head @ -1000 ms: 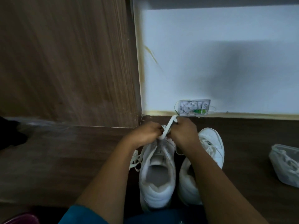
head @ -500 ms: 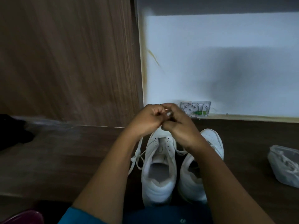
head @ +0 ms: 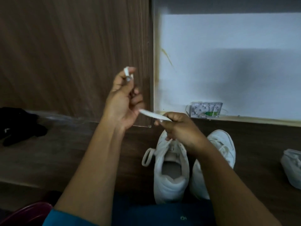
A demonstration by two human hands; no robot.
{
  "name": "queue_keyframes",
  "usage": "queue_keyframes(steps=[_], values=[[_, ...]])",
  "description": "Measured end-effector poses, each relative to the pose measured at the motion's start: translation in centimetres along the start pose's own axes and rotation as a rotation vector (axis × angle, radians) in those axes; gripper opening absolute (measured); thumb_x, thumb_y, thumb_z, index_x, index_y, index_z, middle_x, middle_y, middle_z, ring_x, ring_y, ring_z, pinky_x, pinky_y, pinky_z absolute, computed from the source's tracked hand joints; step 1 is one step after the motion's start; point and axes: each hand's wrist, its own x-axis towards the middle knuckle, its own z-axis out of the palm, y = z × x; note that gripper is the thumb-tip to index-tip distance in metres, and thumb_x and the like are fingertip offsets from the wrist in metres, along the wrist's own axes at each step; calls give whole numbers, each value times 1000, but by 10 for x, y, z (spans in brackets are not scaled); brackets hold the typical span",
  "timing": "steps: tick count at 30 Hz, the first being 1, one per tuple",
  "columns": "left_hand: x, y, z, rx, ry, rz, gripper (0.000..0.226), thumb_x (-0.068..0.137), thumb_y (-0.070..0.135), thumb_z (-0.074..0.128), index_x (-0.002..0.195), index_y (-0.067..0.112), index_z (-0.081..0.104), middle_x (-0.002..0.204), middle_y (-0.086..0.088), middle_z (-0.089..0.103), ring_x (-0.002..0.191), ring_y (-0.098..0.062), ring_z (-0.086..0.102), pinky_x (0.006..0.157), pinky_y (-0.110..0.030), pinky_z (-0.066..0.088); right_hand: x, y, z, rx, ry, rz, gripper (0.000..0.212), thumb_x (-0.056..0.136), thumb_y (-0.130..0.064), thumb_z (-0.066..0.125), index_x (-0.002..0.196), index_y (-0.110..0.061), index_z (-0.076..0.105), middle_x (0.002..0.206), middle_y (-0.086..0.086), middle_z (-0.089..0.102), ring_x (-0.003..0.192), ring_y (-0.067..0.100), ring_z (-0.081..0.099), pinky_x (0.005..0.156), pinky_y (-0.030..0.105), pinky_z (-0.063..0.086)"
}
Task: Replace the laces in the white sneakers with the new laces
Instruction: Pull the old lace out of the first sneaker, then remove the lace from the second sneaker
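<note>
At the far left a black object (head: 21, 126), too dark to identify, lies on the wooden floor (head: 73, 152). A dark red shape (head: 27, 214) is cut off at the bottom corner. Before the brown wood panel (head: 73, 54) the left hand (head: 123, 98) is raised, its grip pinching one end of the white lace (head: 153, 115) between thumb and forefinger. The lace runs down to the right hand (head: 179, 128), whose grip pinches it just above the near sneaker (head: 171, 176). The right forearm hides much of the second sneaker (head: 223, 147). A small clear box (head: 206, 110) sits against the white wall (head: 228, 62). A pale plastic bag (head: 293, 168), contents unclear, is cut off at the right edge.
</note>
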Motion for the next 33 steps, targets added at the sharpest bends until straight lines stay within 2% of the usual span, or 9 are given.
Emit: queue_keyframes(steps=[6,10,12,15,18,21,24,29,33], values=[[-13,-21,-24,1249,-503,-301,37,85,52,46,69,29,71,55,0,55,45,-2,45,58,-26,34,4,-4,-10,823,224,9,27,85,9,41,76,-14,53,46,-6,45,35,7,29,45,19,27],[-9,-21,-22,350,-18,-179,22,93,22,51,79,17,67,66,-2,63,55,-9,50,59,-28,46,7,1,0,564,281,117,21,90,0,49,76,-13,58,59,1,51,37,8,34,41,19,26],[-5,-16,-21,-68,22,-55,16,89,22,47,86,14,60,73,-2,68,74,-18,64,83,-34,53,4,1,12,313,147,186,22,89,2,49,77,-12,61,62,4,56,39,9,35,40,19,26],[-2,-12,-21,-278,63,-1,24,98,27,37,92,20,59,69,-3,65,65,-17,64,68,-30,56,1,-2,27,100,-75,193,25,96,-12,48,76,-13,62,54,2,56,34,6,30,37,15,21],[1,-6,-35,-239,91,-53,27,99,38,34,101,31,60,55,5,46,40,-5,34,42,-18,32,4,-6,25,139,-48,205,32,96,-35,50,77,-14,64,47,-1,45,33,7,29,37,15,21],[-8,-5,-40,491,-5,-80,33,86,55,42,93,32,65,64,4,52,35,-2,32,33,-14,25,7,-11,16,709,80,109,15,93,-11,51,81,-12,60,54,0,44,33,5,30,38,13,22],[-22,-15,-34,1028,-380,-290,27,88,41,49,88,26,70,67,2,65,52,-4,53,52,-13,38,9,-11,12,939,162,-8,20,93,-3,47,80,-10,60,57,0,53,34,4,31,38,13,23],[-11,-11,-38,145,-71,-60,21,79,15,55,84,19,75,77,3,72,68,-3,64,61,-14,50,9,-4,26,412,152,141,20,93,-2,49,83,-10,64,61,3,64,34,7,33,37,16,25],[-8,-15,-42,82,-63,-88,24,94,20,41,106,28,61,70,4,64,66,-9,62,57,-24,52,8,-5,43,325,-23,179,18,95,-4,49,85,-11,62,61,3,62,37,5,37,39,17,26]])
